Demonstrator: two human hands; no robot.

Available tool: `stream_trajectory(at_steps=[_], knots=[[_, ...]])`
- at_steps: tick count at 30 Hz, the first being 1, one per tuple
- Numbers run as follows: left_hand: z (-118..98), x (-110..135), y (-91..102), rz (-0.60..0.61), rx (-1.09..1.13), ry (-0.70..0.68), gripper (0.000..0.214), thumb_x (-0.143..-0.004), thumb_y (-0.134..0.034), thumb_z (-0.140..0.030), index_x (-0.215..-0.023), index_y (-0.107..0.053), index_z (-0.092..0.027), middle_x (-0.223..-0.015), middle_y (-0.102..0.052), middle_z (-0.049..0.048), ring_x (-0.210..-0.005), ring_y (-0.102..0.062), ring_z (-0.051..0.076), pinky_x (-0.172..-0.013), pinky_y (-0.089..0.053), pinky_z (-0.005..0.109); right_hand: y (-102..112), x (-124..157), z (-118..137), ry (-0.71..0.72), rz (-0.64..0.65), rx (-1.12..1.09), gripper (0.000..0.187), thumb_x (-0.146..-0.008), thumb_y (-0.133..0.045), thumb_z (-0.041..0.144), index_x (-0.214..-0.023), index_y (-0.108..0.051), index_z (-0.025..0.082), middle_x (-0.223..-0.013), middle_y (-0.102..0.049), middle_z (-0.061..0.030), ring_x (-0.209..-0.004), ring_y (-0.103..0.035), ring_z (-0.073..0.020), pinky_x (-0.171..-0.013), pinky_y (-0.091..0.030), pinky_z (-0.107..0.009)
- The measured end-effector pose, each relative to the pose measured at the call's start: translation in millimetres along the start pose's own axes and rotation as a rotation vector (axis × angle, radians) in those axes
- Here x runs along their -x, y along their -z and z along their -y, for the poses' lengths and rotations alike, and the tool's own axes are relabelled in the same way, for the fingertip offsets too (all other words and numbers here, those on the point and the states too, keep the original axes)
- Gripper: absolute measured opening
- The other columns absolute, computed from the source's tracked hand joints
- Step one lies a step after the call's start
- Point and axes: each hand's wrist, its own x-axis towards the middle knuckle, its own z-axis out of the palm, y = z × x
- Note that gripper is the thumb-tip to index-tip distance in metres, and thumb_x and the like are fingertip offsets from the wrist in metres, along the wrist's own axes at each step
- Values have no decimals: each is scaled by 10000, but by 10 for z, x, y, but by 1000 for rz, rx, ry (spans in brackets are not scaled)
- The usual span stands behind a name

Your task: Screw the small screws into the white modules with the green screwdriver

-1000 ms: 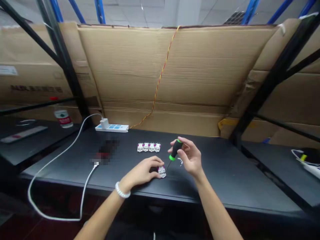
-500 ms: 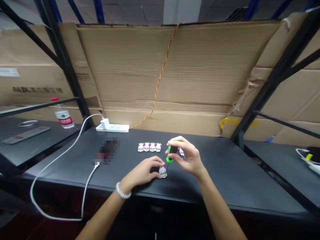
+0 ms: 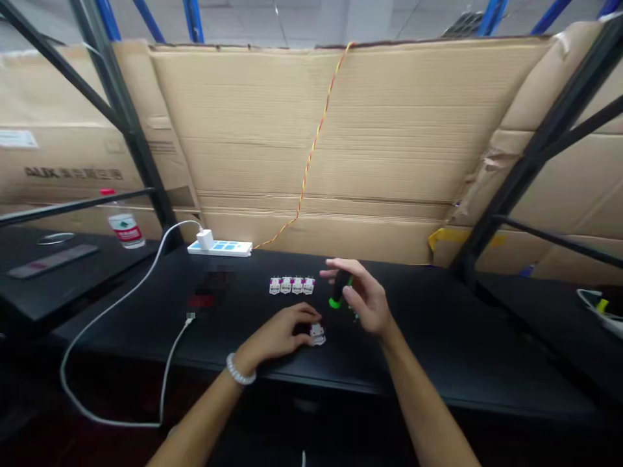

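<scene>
My left hand (image 3: 280, 334) rests on the black table (image 3: 438, 337) with its fingers curled round a small white and purple part (image 3: 317, 334), pinning it down. My right hand (image 3: 363, 295) is just to the right and a little farther back, fingers wrapped round a screwdriver (image 3: 339, 290) with a black handle and green collar. The screwdriver's tip points down toward the part; whether it touches is unclear. A row of several similar white and purple parts (image 3: 291, 285) lies behind my left hand.
A white power strip (image 3: 220, 247) sits at the table's back, its white cable (image 3: 121, 305) looping off the front left edge. A blurred dark object (image 3: 209, 292) lies left of the parts. A bottle (image 3: 121, 224) stands on the left shelf. Cardboard (image 3: 341, 143) walls the back.
My right hand has shifted the screwdriver slightly back and right, lifting it away from the part. My left hand has stayed on the part.
</scene>
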Motion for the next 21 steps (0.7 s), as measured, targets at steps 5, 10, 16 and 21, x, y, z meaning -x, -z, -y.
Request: stream_trajectory(at_steps=[5, 10, 16, 21], knots=[[4, 4, 1, -1, 0, 3, 408, -897, -798, -193, -1297, -761, -266, -1340, -703, 64, -1254, -662, 263, -1158, -472, 379, -37, -18, -50, 40, -67, -28, 550, -949, -763, 251, -1447, -563, 368, -1268, -718, -84, -923, -776, -209, -764, -676, -378], [6, 5, -1, 2, -10, 4, 415, -900, -796, -196, -1307, -754, -262, -1349, -703, 69, -1253, -663, 269, -1153, -480, 392, -16, -33, -39, 200, -132, 158, 502, -826, -892, 314, -1293, -708, 332, -1141, -709, -87, -1010, -724, -269, -820, -661, -441], [7, 0, -3, 0, 7, 4, 402, -896, -795, -195, -1291, -764, -267, -1342, -701, 68, -1251, -663, 269, -1158, -476, 385, -2, 23, -8, -49, 47, -125, 383, -1066, -557, 335, -1448, -593, 342, -1324, -710, -116, -1023, -778, -248, -861, -673, -466], [-9, 0, 6, 0, -1, 12, 403, -896, -805, -205, -1291, -764, -269, -1339, -707, 62, -1235, -671, 268, -1145, -483, 384, 37, 7, -82, 32, -139, 47, 368, -908, -803, 332, -1267, -723, 321, -1140, -699, -70, -928, -729, -215, -821, -653, -391]])
